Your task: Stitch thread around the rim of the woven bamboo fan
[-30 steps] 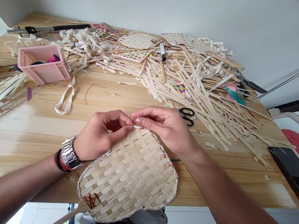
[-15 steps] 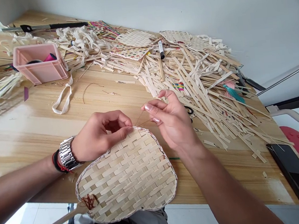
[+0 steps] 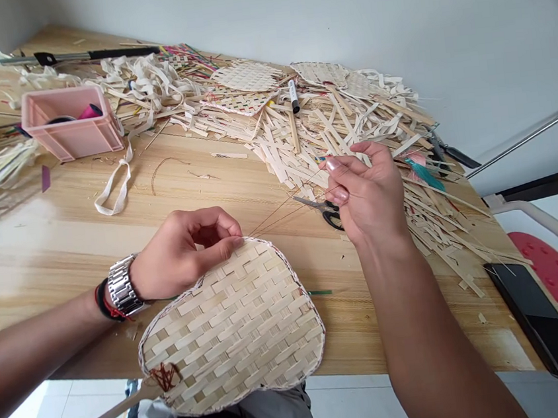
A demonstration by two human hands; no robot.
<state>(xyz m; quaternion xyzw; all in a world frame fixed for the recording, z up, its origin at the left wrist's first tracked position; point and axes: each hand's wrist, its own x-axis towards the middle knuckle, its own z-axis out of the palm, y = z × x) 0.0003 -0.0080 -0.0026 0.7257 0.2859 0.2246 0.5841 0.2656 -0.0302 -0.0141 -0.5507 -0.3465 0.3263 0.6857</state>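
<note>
A woven hand fan (image 3: 241, 319) of pale flat strips lies across the table edge and my lap, its stick handle pointing to the lower left. Brown thread is wound at the handle joint, and a stitched white binding runs round the rim. My left hand (image 3: 188, 252) pinches the fan's upper rim between thumb and fingers. My right hand (image 3: 369, 189) is closed on brown thread (image 3: 284, 210), which runs taut in two strands from the rim. Whether a needle is in those fingers I cannot make out. Black-handled scissors (image 3: 330, 217) lie beside the right hand, partly behind it.
A pink plastic box (image 3: 72, 134) holding a thread spool stands at the back left, near a loop of white tape (image 3: 116, 189). Loose strips (image 3: 273, 153), woven pieces (image 3: 248, 76) and a marker (image 3: 294, 96) pile up behind. A phone (image 3: 540, 321) lies at the right edge.
My right hand has moved right and slightly up, away from the fan, drawing the thread out longer. The scissors have come into fuller view. My left hand keeps its pinch on the rim.
</note>
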